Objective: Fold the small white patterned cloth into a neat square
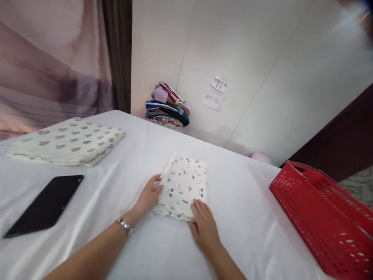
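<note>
**Both hands flat on folded printed cloth, mid-table**

Right hand [204, 226] — nearest the camera, palm down, fingers straight and close together, fingertips [198, 205] resting on the near edge of the folded cloth [185, 182]. Nothing gripped, just pressing flat.

Left hand [148, 195] — wrist carries a metal watch [124, 224]. Fingers loosely extended, slightly spread, tips against the cloth's left edge where the layers lift a little. Cannot tell whether the thumb is tucked under the fold.

The cloth is white with small scattered motifs, folded to a compact rectangle, lying on the white table cover [239, 202] about centre.

Left of the arms: dark phone [46, 205], screen up, well apart from the cloth. Right: red perforated basket [326, 217] at the table edge.

Farther back left — a larger folded cloth [67, 142] with green leaf print. Beyond the table, a stack of coloured fabrics [168, 107] against the wall, two paper notes [216, 93] stuck above it.
</note>
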Tool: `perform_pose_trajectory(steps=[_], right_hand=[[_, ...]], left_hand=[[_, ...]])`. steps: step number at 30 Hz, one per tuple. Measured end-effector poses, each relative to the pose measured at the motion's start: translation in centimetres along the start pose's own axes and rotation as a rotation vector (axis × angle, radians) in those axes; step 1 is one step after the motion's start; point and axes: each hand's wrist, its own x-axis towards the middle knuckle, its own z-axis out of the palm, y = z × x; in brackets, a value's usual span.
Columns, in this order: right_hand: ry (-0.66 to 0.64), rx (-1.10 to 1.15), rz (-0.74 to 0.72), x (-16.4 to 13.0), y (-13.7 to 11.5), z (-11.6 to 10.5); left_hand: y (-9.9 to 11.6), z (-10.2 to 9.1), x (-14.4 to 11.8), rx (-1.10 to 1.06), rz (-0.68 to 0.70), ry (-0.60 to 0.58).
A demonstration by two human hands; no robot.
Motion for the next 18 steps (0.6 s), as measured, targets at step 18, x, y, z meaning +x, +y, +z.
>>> perform_pose_trajectory(steps=[18], right_hand=[[0.008, 0.045, 0.036, 0.1, 0.4, 0.3]], left_hand=[[2.2, -1.2, -0.2, 0.023, -0.097, -0.051]])
